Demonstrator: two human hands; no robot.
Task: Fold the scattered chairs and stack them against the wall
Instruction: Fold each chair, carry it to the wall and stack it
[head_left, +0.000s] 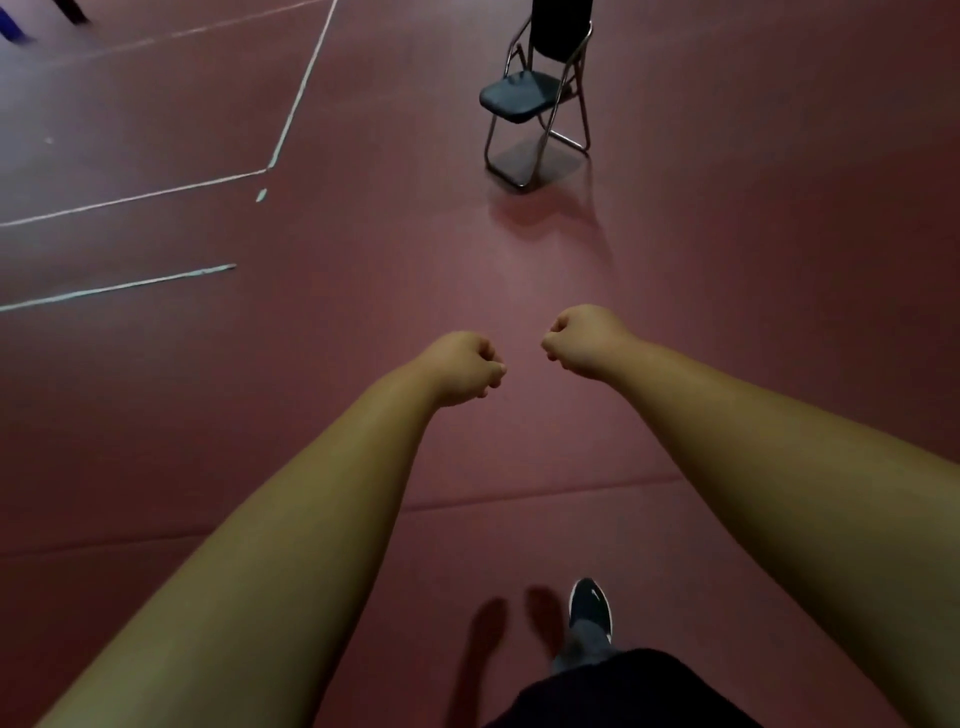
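One folding chair (535, 98) stands unfolded on the red floor ahead, at the top centre. It has a dark padded seat, a dark backrest cut off by the top edge, and a metal tube frame. My left hand (465, 366) and my right hand (584, 338) are both held out in front of me at mid-frame, fingers curled into fists, holding nothing. They are close together and well short of the chair.
The red floor (727, 260) carries white painted lines (291, 109) at the left. A seam in the flooring runs across below my arms. My foot in a dark shoe (590, 608) steps forward at the bottom. Blurred dark objects (31, 18) sit at the top left corner.
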